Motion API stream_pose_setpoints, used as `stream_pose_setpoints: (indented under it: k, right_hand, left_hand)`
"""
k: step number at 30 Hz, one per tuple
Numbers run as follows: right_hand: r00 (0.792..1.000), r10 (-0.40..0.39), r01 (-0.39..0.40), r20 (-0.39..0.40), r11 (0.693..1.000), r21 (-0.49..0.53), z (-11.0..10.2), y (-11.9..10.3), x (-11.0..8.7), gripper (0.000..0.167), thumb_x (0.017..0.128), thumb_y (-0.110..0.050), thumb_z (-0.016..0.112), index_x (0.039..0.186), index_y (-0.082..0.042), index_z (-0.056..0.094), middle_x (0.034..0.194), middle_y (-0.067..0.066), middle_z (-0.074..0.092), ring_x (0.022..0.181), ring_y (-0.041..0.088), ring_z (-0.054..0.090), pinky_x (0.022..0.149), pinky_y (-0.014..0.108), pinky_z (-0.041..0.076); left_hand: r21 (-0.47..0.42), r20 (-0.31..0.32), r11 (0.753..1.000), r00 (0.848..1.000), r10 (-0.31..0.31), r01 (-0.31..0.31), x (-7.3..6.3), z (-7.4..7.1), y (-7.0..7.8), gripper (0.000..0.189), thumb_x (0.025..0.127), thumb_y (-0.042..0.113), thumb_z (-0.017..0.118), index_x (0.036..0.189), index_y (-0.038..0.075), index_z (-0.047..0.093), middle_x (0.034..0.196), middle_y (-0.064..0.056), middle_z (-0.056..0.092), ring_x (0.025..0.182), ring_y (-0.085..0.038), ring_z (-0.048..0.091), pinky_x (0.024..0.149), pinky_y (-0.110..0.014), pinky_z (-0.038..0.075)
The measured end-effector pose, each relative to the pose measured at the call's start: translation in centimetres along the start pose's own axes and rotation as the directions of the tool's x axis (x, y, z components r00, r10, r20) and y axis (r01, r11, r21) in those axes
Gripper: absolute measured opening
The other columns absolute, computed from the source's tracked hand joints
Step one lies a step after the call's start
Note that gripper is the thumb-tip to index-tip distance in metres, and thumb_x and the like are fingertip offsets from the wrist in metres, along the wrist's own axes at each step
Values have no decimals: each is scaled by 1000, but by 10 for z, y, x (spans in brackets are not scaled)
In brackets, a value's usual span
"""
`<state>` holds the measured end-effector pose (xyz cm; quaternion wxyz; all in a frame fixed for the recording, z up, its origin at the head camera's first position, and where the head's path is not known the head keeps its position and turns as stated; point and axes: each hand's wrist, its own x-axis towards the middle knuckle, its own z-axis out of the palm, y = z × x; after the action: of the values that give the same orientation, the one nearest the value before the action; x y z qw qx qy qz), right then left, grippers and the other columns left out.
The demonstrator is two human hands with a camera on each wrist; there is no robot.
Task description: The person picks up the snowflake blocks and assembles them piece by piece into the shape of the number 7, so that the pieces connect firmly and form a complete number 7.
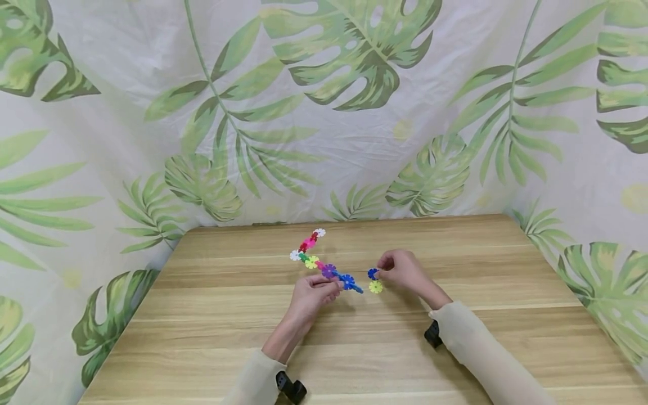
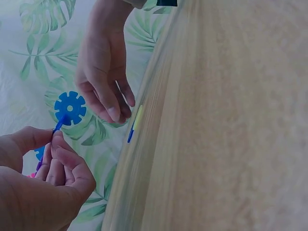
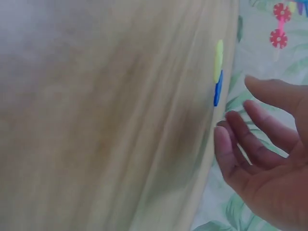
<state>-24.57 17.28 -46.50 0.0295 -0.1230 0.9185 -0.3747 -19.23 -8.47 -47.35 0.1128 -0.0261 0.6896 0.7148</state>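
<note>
My left hand (image 1: 310,295) pinches a chain of interlocking plastic snowflake discs (image 1: 329,271) between thumb and fingertips, above the table. White, red, pink, green, yellow, purple and blue discs run along it. In the left wrist view a blue disc (image 2: 77,111) stands out past the fingertips at the chain's near end. A dark blue disc (image 1: 372,274) and a yellow disc (image 1: 376,287) lie on the table, touching or joined. My right hand (image 3: 264,154) is just beside them, its fingers loosely bent and apart, with nothing between them.
The wood-grain table (image 1: 212,332) ends at a back edge in front of a leaf-patterned cloth (image 1: 354,152), which also hangs at both sides. A black wrist camera (image 1: 291,388) sits at the left sleeve and another dark device (image 1: 433,334) at the right.
</note>
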Motion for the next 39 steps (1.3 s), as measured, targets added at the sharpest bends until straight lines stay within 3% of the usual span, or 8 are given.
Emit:
stream_pose_setpoints:
  k: [3,8,29,32,35,37,39]
  right_hand:
    - [999,20,-18,45,999,-34,2,1,7,17,87,-13,84,95,-3,74,91,6,74,83,15,65,78,33,56]
    - [998,26,-22,51,997,-80,5,-2,14,21,85,-13,86,97,0,75,92,9,74,84,19,64,79,36,56]
    - [993,86,-74,85,988,-135,8,-2,20,16,87,-13,85,91,-1,75,91,10,75,83,20,65,80,37,57]
    - [991,81,-66,105,989,-133,8,-3,19,16,89,-12,83,81,-4,72,78,3,69,72,15,58,69,30,51]
    - [988,54,-33,148,990,-139,8,-4,19,33,91,-11,80,64,-10,61,59,-5,50,56,11,41,57,24,36]
    - [984,31,-5,176,989,-148,9,-4,18,41,93,-11,78,58,-12,56,53,-6,40,52,10,32,54,23,29]
    - [983,23,6,181,988,-157,10,-4,17,38,93,-10,77,61,-11,58,55,-6,42,53,10,34,54,23,30]
  left_hand:
    - [-7,-5,1000,1000,-2,2,1,0,-1,28,93,13,80,115,-5,74,92,-1,79,84,-11,73,79,-26,62]
    - [-2,-19,1000,1000,-6,6,0,-1,-1,29,93,15,80,115,-3,75,92,-1,79,83,-11,72,80,-26,62]
    - [-12,-27,1000,1000,-5,5,1,-3,-1,28,93,15,80,113,-4,75,90,-1,79,84,-12,73,80,-27,62]
    - [-13,-29,1000,1000,-8,7,1,-3,0,28,93,15,80,114,-4,75,90,-1,79,85,-12,74,80,-27,62]
    - [-17,-30,1000,999,-9,9,1,-3,0,29,93,14,80,114,-4,75,90,-2,79,84,-12,74,80,-26,62]
    - [-17,-30,1000,1000,-9,9,1,-3,1,29,93,14,80,114,-4,75,90,-2,79,84,-12,74,80,-26,62]
    - [-19,-30,1000,999,-12,11,1,-3,1,29,92,14,80,115,-4,75,90,-2,79,84,-12,74,80,-26,62]
